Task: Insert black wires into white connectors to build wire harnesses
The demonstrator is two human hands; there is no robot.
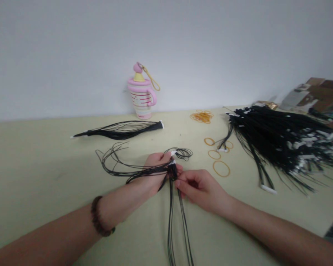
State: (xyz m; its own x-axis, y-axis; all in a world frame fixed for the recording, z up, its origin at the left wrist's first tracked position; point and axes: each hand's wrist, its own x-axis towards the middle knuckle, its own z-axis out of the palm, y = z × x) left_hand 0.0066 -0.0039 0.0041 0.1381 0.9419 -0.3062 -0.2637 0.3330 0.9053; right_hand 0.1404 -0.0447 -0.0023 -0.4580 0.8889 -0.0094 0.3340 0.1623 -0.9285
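Nearest, wire ends hang from the hands toward the near side of the worktop, free of both arms; a dark bracelet rings the left wrist. The wires themselves are between the two hands, over the middle of the worktop. The left hand is closed round them near a white plug, probably to steady that end, while other strands cross the wrist and trail left. The right hand has thumb and forefinger pinched at the bundle's side, seemingly on a strand or two, a grip that suits fine work. Beyond the right hand, loose bands lie singly, perhaps so each picks up easily; a heap of them sits near the far edge. A tied bundle lies apart on the left, straight, likely to keep its strands untangled. A large pile covers the far right, most plugs pointing right. Behind, a mug stands upright at the far edge, and boxes fill the far right corner.
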